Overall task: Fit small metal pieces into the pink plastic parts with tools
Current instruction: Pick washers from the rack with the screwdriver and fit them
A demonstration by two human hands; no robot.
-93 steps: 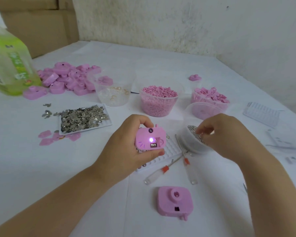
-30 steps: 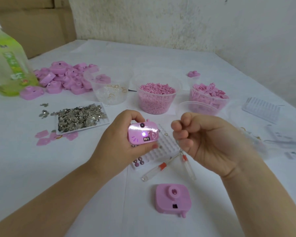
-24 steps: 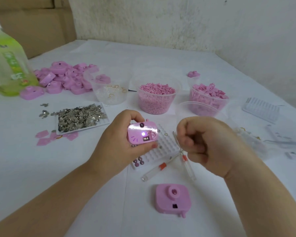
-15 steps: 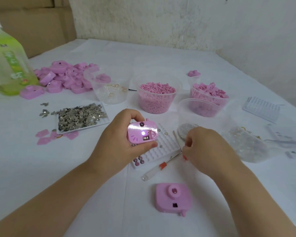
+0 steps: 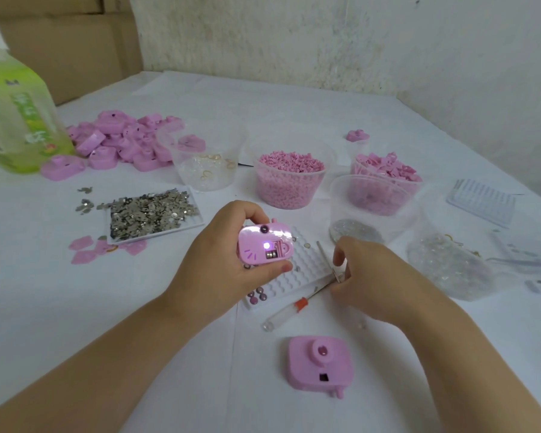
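Observation:
My left hand [image 5: 219, 270] holds a pink camera-shaped plastic part [image 5: 264, 246] above the table, with a small light glowing and metal pieces showing in its open slot. My right hand [image 5: 375, 282] rests low on the table, just right of it. Its fingers are closed around the handle of a small screwdriver [image 5: 323, 253], whose metal shaft sticks out toward the back. A second screwdriver [image 5: 289, 310] with a clear handle lies by the white dimpled tray [image 5: 306, 270]. Another pink part [image 5: 320, 364] lies flat near the front.
A tray of loose metal pieces [image 5: 150, 214] sits at the left. Behind it are a pile of pink parts [image 5: 122, 142] and a green bottle [image 5: 16, 120]. Clear cups hold pink pellets [image 5: 289, 179] and small metal discs [image 5: 356, 229]. A clear bag [image 5: 450, 264] lies at the right.
My right hand came away from the cup of metal discs, hovered closed beside the pink part, then dropped to the table and closed on the screwdriver. My left hand stayed still.

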